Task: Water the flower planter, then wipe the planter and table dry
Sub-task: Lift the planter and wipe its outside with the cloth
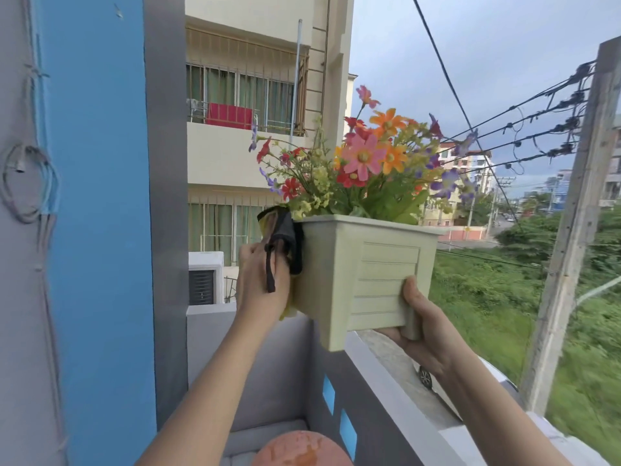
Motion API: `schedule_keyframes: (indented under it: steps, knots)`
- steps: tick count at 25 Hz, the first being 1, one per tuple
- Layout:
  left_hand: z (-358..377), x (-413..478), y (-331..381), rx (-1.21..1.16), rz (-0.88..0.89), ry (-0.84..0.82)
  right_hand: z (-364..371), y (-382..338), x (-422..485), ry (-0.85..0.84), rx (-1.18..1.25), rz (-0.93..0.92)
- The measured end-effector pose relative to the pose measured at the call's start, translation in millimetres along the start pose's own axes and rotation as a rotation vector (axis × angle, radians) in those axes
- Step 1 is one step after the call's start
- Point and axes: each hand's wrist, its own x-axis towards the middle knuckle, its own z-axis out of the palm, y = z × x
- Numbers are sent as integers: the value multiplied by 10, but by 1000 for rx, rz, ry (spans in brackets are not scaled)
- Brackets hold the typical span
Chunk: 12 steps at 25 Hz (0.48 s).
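Right hand point(425, 334) grip under lifted planter point(364, 275), left hand point(263, 280) pressing cloth point(285, 240) against its side

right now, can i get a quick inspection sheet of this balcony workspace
Surface: grey balcony wall ledge; planter is held up, not clearly resting on it.
Job's things: pale green planter with mixed flowers, tilted; dark and yellow cloth pressed to its left side.
Clutter: round reddish object at bottom edge, identity unclear.
Grippers: left hand holds the cloth against the planter; right hand supports the planter's lower right corner.
Cables: overhead utility lines; looped wires on the left wall.
Surroundings: apartment building, utility pole, greenery below.
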Motion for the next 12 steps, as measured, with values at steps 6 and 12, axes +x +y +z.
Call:
schedule_keyframes:
  steps: [6,12]
  knots:
    - [-26,-41,28,-106,-1,39,1,57,57,28,-47,27]
    - [-48,-149,189,88,353,61,-8,114,91,47,-53,36]
